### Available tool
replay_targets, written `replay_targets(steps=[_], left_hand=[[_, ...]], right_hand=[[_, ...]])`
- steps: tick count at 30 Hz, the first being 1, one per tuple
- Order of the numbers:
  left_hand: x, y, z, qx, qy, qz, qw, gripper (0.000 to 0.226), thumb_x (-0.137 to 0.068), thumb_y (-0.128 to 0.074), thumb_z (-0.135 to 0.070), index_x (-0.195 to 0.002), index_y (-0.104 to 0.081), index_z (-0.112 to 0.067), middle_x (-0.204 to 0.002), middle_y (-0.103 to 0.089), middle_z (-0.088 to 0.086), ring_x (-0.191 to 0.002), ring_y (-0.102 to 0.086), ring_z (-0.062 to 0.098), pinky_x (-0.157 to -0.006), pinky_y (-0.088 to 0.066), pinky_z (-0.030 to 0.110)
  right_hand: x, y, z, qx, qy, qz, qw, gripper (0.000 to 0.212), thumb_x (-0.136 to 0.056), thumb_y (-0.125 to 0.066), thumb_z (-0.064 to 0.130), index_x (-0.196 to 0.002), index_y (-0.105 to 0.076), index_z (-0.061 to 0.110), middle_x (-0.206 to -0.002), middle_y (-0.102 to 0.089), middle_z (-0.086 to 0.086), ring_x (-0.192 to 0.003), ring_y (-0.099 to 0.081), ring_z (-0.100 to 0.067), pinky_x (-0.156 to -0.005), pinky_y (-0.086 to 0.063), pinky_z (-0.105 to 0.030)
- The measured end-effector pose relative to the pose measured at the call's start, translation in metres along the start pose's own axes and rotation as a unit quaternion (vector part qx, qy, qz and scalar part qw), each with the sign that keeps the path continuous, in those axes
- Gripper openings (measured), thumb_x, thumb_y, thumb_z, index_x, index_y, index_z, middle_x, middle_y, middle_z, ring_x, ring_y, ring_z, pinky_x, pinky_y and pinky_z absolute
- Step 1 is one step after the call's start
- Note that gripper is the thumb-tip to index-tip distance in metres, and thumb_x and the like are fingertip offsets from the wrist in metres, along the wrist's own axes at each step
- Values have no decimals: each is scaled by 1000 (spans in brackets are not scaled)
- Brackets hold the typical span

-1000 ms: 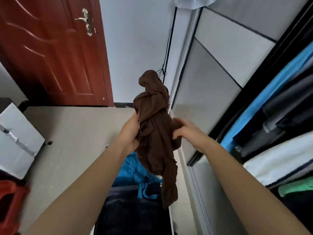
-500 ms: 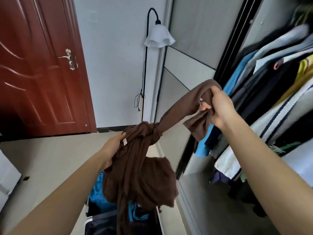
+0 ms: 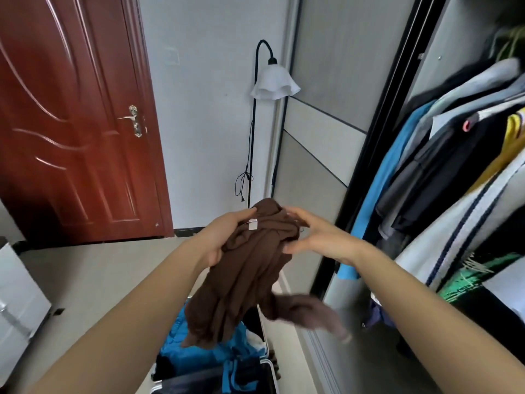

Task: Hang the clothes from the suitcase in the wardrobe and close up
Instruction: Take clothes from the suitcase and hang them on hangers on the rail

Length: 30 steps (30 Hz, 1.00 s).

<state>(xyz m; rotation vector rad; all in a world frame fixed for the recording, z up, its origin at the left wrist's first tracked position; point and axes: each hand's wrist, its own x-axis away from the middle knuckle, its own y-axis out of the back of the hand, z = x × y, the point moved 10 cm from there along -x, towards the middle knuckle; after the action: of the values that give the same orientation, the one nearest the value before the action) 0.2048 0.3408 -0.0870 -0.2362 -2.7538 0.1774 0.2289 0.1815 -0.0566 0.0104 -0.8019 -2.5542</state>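
Head view, looking forward and down. Both bare arms reach ahead at mid-frame, and a bunched brown garment (image 3: 250, 268) is held between the two hands, in the air above the open suitcase (image 3: 268, 365) and just left of the wardrobe (image 3: 387, 109).

The left hand (image 3: 224, 237) grips the upper left of the bunch, its fingers curled into the cloth and its thumb lying beside a small white tag (image 3: 252, 224). The right hand (image 3: 315, 237) spans the upper right of the bunch in a wide curve, fingers touching the top folds and thumb touching the cloth below; a gap shows between palm and fabric. Most of the garment hangs down from the hands in twisted folds, and one loose end (image 3: 312, 311) trails to the lower right, blurred.

The suitcase lies on the floor (image 3: 85, 280) at the bottom edge and contains a bright blue garment (image 3: 196, 348) and darker cloth. The wardrobe stands open at right, with hanging clothes (image 3: 454, 172) in blue, grey, black, yellow and white packed close together. Its grey sliding door (image 3: 321, 123) is next to a floor lamp (image 3: 274, 83) with a white shade. A red-brown room door (image 3: 71, 123), shut, fills the upper left. A white box (image 3: 17, 294) sits at the left edge.
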Motion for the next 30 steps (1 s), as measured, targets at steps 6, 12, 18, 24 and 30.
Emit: replay_targets(steps=[6,12,18,24,30], left_hand=[[-4,-4,-7,-103,-25,36,994,46,-79,-68,-55,-111,-69,-22,-96,-75,1,-88,-71,19,-85,-53,31],[-1,-17,-24,-291,-140,26,946,12,-90,-64,-41,-93,-73,-33,-88,-74,-15,-81,-69,1,-72,-50,11],[-9,-6,-56,-176,-202,-35,963,26,-96,-53,-38,-89,-75,-28,-91,-75,-10,-89,-69,4,-78,-49,17],[-17,-39,-60,-47,-155,-7,987,22,-90,-65,-33,-105,-71,-19,-99,-75,-1,-93,-71,13,-84,-52,25],[-32,-60,-81,-331,-216,-86,915,4,-74,-69,-15,-76,-66,-16,-71,-66,-3,-70,-60,16,-62,-43,25]], right_hand=[[-10,49,-12,-255,-39,-169,951,23,-97,-50,7,-94,-72,11,-87,-73,-7,-83,-66,-22,-86,-54,-36],[-1,76,13,-270,-17,-190,944,23,-95,-52,17,-82,-71,15,-74,-69,-2,-68,-62,-16,-69,-48,-29],[7,82,14,-156,5,-145,977,36,-79,-79,35,-97,-74,4,-89,-76,-8,-80,-71,-21,-82,-56,-34],[7,99,-2,65,-16,-211,975,18,-72,-76,21,-85,-71,8,-75,-71,1,-76,-68,-16,-66,-50,-26],[36,145,-19,67,-65,-277,956,16,-80,-59,20,-69,-52,12,-67,-51,-3,-65,-51,-17,-60,-34,-30]])
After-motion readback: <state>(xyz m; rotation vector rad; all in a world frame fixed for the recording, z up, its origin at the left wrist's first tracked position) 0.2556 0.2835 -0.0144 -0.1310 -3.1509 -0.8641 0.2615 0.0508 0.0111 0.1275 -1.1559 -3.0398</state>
